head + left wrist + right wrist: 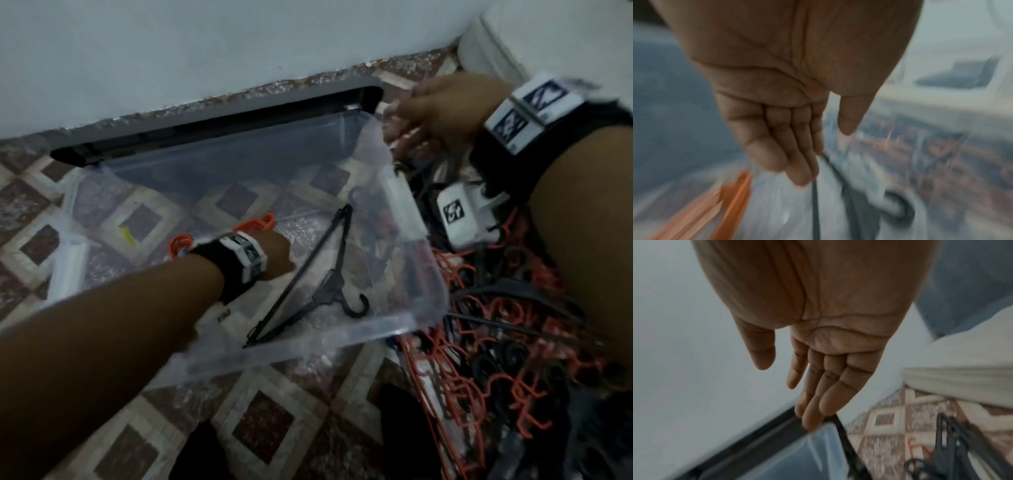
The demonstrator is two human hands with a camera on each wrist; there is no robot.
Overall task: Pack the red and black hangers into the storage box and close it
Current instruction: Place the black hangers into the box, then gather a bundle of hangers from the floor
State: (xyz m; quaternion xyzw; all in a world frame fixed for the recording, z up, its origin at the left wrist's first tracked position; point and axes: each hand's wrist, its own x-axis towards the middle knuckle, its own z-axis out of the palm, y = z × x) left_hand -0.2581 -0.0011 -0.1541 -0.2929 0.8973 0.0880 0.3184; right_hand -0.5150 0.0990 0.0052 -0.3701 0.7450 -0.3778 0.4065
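We see clear plastic storage box on tiled floor, dark lid propped against wall. Inside: thin black plastic hanger lying flat, orange-red hangers beyond left hand, fingers straight, empty. Right hand flat-fingered over box corner. Tangled red-black hanger pile beside box.

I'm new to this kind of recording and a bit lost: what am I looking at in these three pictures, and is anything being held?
No machine: a person wears three cameras. The head view looks down at a clear storage box on a tiled floor. Inside lie a black hanger and red hangers; a tangled pile of hangers waits beside it. The dark lid leans behind. The wrist views show each palm: the left hand and the right hand are open, holding nothing.
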